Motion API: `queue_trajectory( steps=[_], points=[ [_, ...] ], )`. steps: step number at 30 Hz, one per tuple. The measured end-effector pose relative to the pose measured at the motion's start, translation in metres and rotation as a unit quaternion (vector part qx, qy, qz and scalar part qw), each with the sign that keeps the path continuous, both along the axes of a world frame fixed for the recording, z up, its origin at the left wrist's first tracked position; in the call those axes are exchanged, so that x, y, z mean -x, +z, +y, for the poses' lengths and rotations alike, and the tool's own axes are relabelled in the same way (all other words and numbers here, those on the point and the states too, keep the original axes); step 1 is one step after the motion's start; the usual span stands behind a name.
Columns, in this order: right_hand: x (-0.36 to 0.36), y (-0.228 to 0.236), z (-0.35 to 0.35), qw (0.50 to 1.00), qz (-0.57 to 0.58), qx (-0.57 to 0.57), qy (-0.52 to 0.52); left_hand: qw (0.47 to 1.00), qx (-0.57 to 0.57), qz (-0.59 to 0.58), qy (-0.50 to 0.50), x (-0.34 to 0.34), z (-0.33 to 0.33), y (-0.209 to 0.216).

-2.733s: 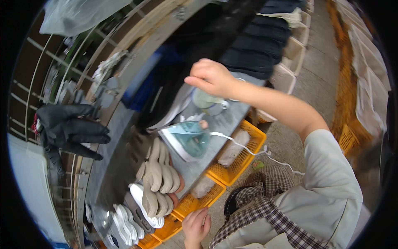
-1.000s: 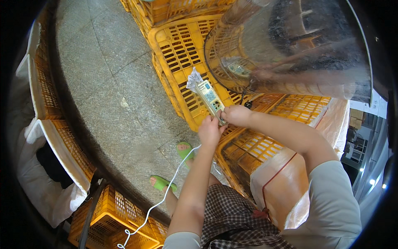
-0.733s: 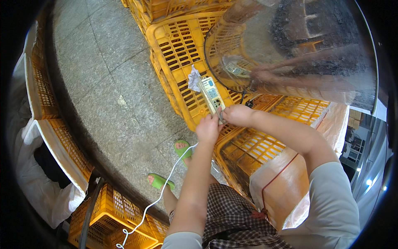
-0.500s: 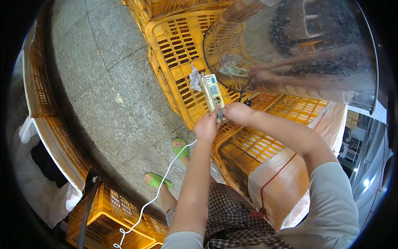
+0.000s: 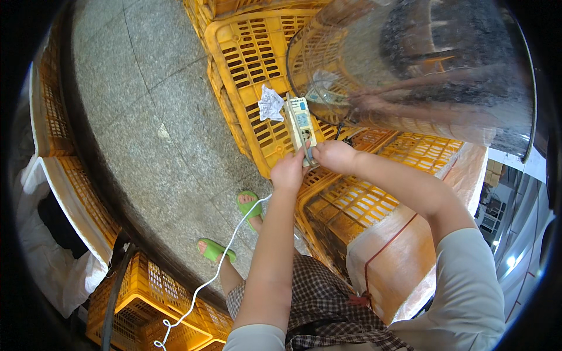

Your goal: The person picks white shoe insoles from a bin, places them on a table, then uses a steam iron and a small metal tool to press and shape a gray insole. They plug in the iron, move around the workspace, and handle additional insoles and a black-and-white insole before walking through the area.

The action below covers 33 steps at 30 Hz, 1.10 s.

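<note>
A long, narrow off-white power strip [image 5: 301, 120] with blue and dark patches lies over a yellow plastic crate [image 5: 246, 47]. My left hand [image 5: 288, 171] is closed around its near end, thumb and fingers pinching its edge. Right beside it, my right hand [image 5: 335, 156] has its fingers closed on the same end; the fingertips are partly hidden. A white cable [image 5: 219, 266] runs from beneath my left hand down to the lower left. Next to the strip's far end is a crumpled piece of white printed paper [image 5: 271, 104].
A big clear plastic cylinder [image 5: 456, 76] with a dark rim leans at the upper right. More yellow crates [image 5: 357, 202] stand by my right side, with a pale woven sack [image 5: 389, 248] against them. Crates with white lining [image 5: 88, 216] stand left, across the grey stone floor [image 5: 158, 134].
The crumpled paper has shifted slightly left and spread out, showing more of its face. Both hands keep their hold on the near end of the power strip. The whole view has shifted a little.
</note>
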State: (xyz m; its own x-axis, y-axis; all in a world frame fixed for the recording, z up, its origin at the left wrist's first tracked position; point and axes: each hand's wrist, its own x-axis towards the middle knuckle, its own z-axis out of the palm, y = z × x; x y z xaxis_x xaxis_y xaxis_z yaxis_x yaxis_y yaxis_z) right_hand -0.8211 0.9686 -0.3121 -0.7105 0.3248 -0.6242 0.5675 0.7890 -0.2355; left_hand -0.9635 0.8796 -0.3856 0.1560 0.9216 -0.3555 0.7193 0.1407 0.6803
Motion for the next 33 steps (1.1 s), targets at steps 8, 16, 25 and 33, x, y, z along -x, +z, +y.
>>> queue_trajectory(
  steps=[8, 16, 25, 33],
  points=[
    [-0.002, 0.001, 0.005, 1.000, -0.001, 0.017, -0.003, 0.999, 0.040, 0.023, -0.022, -0.002, 0.005, 0.001],
    [-0.002, -0.001, 0.004, 0.998, 0.003, -0.014, 0.067, 1.000, 0.024, 0.007, -0.019, -0.003, 0.000, -0.004],
    [-0.028, 0.069, -0.005, 0.994, -0.046, 0.010, -0.104, 0.995, 0.071, 0.025, -0.069, 0.005, 0.006, 0.009],
    [0.024, 0.130, -0.071, 0.940, 0.196, 0.176, -0.219, 0.970, -0.135, -0.196, 0.053, 0.023, -0.095, 0.096]
  ],
)
